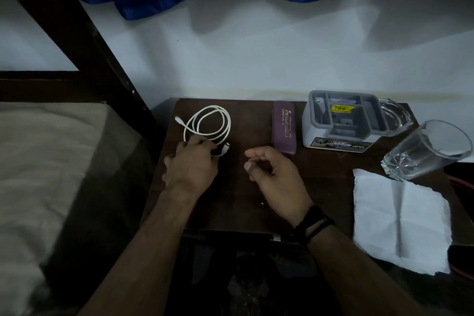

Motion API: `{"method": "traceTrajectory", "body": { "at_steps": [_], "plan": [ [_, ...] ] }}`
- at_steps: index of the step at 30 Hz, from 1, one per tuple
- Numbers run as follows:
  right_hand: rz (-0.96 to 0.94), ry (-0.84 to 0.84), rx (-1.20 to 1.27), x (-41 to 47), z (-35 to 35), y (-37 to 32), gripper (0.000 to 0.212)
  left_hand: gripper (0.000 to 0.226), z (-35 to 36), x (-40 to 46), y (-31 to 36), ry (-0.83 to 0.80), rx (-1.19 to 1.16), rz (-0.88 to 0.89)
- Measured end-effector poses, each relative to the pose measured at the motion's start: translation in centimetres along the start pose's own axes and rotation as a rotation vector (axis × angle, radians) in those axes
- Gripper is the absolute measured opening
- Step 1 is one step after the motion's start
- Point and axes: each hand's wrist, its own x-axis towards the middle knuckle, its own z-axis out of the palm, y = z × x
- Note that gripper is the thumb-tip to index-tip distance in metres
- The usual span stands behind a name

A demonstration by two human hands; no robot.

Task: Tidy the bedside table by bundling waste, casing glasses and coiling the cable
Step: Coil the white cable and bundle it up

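Note:
A white cable (222, 120) lies coiled in loops on the dark wooden bedside table (246, 202), near its far left corner. My left hand (192, 161) holds the near side of the coil, fingers curled over it by one plug end. My right hand (272, 172) hovers just right of it, fingers loosely curled, holding nothing. A closed purple glasses case (283, 127) lies lengthwise behind my right hand. A sheet of white tissue paper (400, 218) lies spread flat at the table's right side.
A grey plastic organiser box (343, 120) stands at the back right, with a glass bowl (395, 115) beside it. A clear drinking glass (425, 151) stands near the right edge. A bed with a pale sheet (46, 161) and dark frame borders the left.

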Motion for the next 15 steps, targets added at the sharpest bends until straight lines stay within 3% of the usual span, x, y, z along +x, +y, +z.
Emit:
{"method": "traceTrajectory", "body": {
  "at_steps": [5,7,9,11,12,15],
  "plan": [
    [-0.043,0.019,0.009,-0.2,0.0,-0.1,0.024,0.025,-1.0,-0.8,-0.2,0.089,0.117,0.101],
    [-0.076,0.045,0.017,-0.3,-0.3,-0.1,0.029,0.024,-3.8,-0.5,0.4,0.317,0.008,0.203],
    [-0.086,0.062,0.037,-0.3,-0.8,-0.2,0.030,0.017,-8.4,0.1,1.0,0.626,-0.274,0.210],
    [-0.081,0.079,0.068,-0.1,-1.1,-0.4,0.030,0.020,-11.1,0.1,1.4,0.779,-0.448,0.245],
    [-0.089,0.103,0.076,0.0,-1.2,-0.5,0.030,0.023,-11.1,0.0,1.7,0.731,-0.362,0.313],
    [-0.159,0.154,0.005,0.2,-1.6,-0.3,0.043,0.036,-6.1,-1.3,0.9,0.195,0.193,0.438]
  ]
}}
